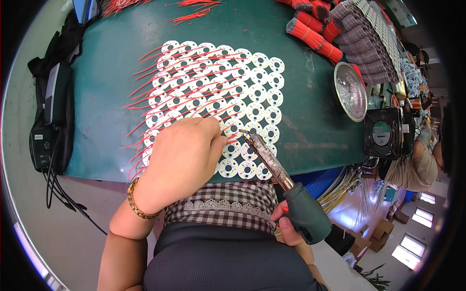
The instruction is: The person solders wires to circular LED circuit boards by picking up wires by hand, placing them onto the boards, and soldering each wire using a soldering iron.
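- From the head view, our left hand [182, 157] pinches a red wire [232, 141] over the boards [218, 92] on the desk [310, 121].
- Our right hand [287, 224] grips the iron [284, 186], its tip just beside that wire.
- A bowl [350, 91] sits right of the boards.

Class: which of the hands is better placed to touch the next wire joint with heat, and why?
Right hand: it grips the soldering iron, tip beside the red wire that the left hand pinches on the round boards.

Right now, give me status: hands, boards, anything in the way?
Left hand pinching a red wire on the round white boards. Right hand grips the soldering iron, tip at that joint. Nothing blocking; wire bundles off to the side.
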Demonstrator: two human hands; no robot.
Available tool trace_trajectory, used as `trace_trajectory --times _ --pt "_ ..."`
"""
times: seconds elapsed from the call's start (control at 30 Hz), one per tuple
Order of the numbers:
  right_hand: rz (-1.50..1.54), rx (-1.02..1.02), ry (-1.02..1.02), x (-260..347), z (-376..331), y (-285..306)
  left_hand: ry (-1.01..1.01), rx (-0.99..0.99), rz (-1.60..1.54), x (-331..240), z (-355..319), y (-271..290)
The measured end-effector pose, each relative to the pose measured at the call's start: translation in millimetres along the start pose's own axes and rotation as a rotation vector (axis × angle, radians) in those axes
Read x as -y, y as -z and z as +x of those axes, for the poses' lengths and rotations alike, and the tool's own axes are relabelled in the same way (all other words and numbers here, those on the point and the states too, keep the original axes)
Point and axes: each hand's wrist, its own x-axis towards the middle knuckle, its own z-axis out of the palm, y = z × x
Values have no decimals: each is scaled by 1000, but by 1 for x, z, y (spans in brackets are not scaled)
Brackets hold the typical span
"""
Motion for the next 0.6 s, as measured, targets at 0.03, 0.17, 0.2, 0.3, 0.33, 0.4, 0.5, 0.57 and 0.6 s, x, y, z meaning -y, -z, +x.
trace_trajectory --times 0.03,0.17,0.2,0.3,0.33,0.4,0.5,0.57,0.6 --pt "-61 52 17 1 1 1 1 4 2 0 1 1" --pt "91 -95 -103 8 5 -8 1 6 -3 0 2 1" --pt "-62 -43 -25 8 6 -4 5 8 -2 0 2 1" --pt "-228 -17 71 7 5 -4 14 9 2 0 4 1" --pt "-243 -42 90 6 5 -5 16 11 2 0 4 1" --pt "-156 25 -1 -5 1 2 19 14 1 0 4 1" --pt "-14 46 5 -2 0 1 21 11 -7 -1 3 1" --pt "40 2 101 5 4 0 30 25 9 -2 4 3" --pt "6 -2 117 5 5 1 31 25 10 -2 3 2"
